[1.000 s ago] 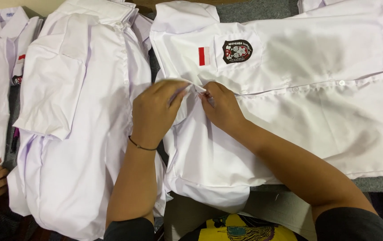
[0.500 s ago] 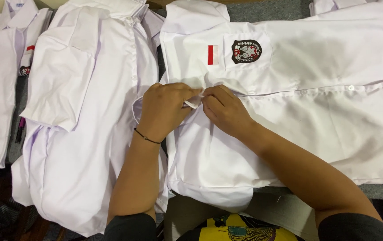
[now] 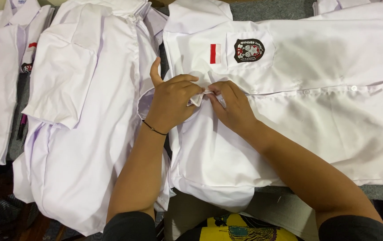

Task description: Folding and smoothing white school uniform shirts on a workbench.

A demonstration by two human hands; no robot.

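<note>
A white short-sleeved shirt (image 3: pixel 316 102) lies flat across the right half of the view, with a red-and-white patch (image 3: pixel 215 53) and a dark crest badge (image 3: pixel 249 50) on its chest. My left hand (image 3: pixel 171 105) and my right hand (image 3: pixel 229 107) meet at the shirt's front edge near the collar end. Both pinch the white fabric there, fingertips almost touching. A thin black band circles my left wrist (image 3: pixel 154 129).
A stack of white shirts (image 3: pixel 80 116) lies to the left, and another white shirt (image 3: pixel 0 89) with a small badge sits at the far left. Grey surface (image 3: pixel 271 11) shows at the top. A yellow printed item (image 3: pixel 236 227) is at the bottom edge.
The view has shifted slightly, so the shirts sit further right. Another person's hand at the lower left is gone from view. My hands stay at the shirt's front edge.
</note>
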